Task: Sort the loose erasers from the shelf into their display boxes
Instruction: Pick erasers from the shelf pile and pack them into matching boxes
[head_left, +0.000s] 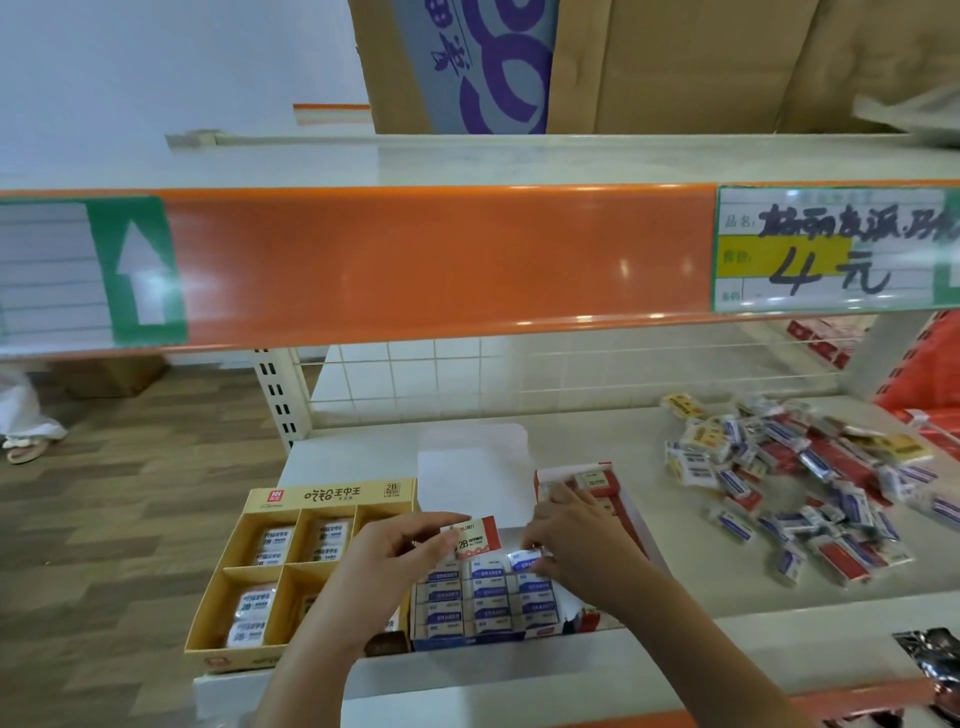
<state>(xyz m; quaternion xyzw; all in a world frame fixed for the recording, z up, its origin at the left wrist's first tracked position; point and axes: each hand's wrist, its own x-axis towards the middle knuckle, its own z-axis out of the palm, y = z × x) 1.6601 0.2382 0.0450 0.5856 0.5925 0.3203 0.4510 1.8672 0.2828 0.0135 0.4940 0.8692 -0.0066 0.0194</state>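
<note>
- A red-and-white 2B eraser (475, 535) is pinched by the left hand (387, 564), fingers clamped on its left end, held just above the blue display box (485, 603).
- A blue-and-white eraser (527, 560) is gripped by the right hand (576, 540), fingers curled round it right at the back-right corner of that blue box.
- The blue box is packed with neat rows of blue-labelled erasers, pretty full by the look of it.
- A yellow compartment box (270, 566) sits just left of it, white erasers stacked inside.
- A red display box (597, 486) is seen behind the right hand.
- The loose eraser pile (795, 478) is spread over the right side of the shelf (701, 597), well apart from the boxes.
</note>
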